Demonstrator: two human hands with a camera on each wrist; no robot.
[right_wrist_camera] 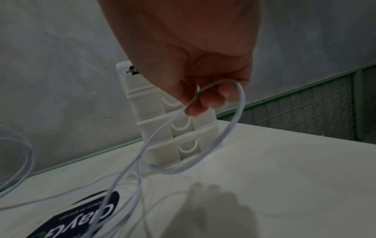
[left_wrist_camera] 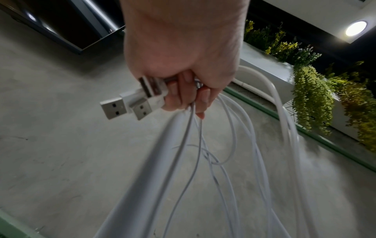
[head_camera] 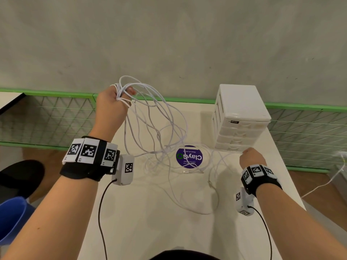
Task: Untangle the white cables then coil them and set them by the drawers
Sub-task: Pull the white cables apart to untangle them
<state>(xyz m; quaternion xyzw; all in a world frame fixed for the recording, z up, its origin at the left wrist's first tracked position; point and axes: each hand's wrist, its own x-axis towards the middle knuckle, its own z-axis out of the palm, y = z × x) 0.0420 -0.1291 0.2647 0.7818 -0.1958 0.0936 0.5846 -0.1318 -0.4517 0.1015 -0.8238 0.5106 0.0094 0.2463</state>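
My left hand [head_camera: 114,99] is raised high over the table's far left and grips a bunch of white cables [head_camera: 157,124] whose loops hang down in a tangle to the tabletop. The left wrist view shows the fist [left_wrist_camera: 183,77] curled round the cables with USB plugs [left_wrist_camera: 130,103] sticking out of it. My right hand [head_camera: 250,156] is low, just in front of the white drawer unit [head_camera: 242,113], and pinches a single strand of cable [right_wrist_camera: 213,128] that bends into a loop in front of the drawers [right_wrist_camera: 177,128]. More slack lies on the table [head_camera: 197,203].
A round purple sticker [head_camera: 189,156] marks the table [head_camera: 150,222] under the tangle. A green-framed mesh fence [head_camera: 47,121] runs behind the table before a grey wall. A blue bin [head_camera: 11,218] stands on the floor at left; another white cable [head_camera: 323,184] trails on the floor at right.
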